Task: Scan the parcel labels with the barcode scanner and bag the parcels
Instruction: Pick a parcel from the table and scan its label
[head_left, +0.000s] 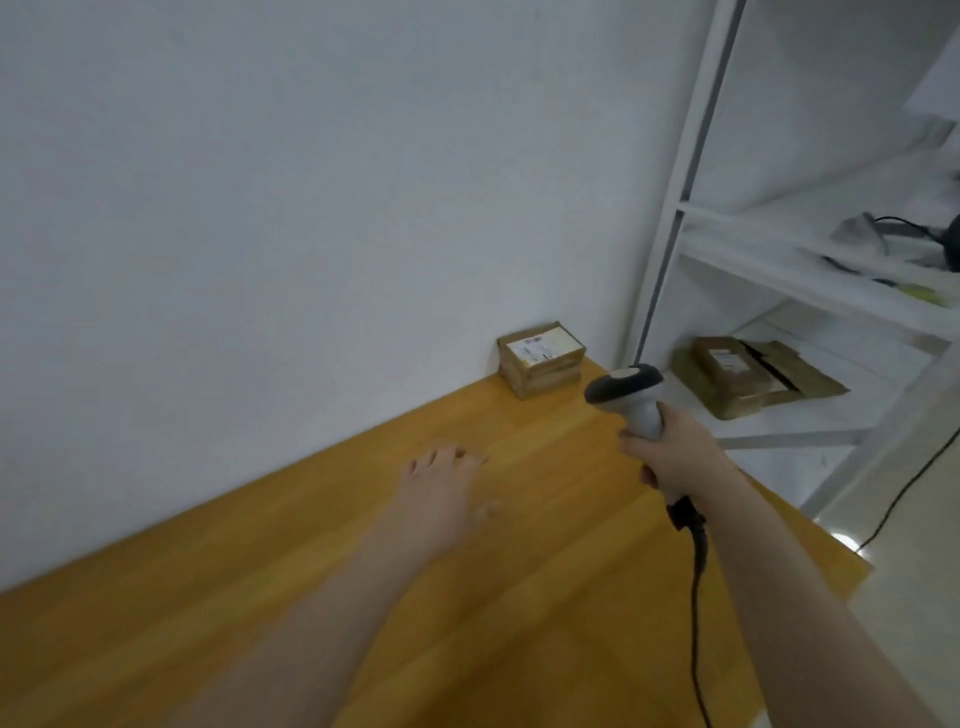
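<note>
The left hand hovers low over the wooden table with fingers spread and relaxed, holding nothing; motion blur hides whether it touches the wood. Ahead of it and a little to the right, a small cardboard parcel sits in the table's far corner against the wall, its white label facing up. Right of the parcel, the right hand grips the handle of the barcode scanner, whose dark head tips toward the parcel and seems nearer to it than the left hand is. The cable trails back from the handle. Further right, more brown parcels lie on a white shelf.
</note>
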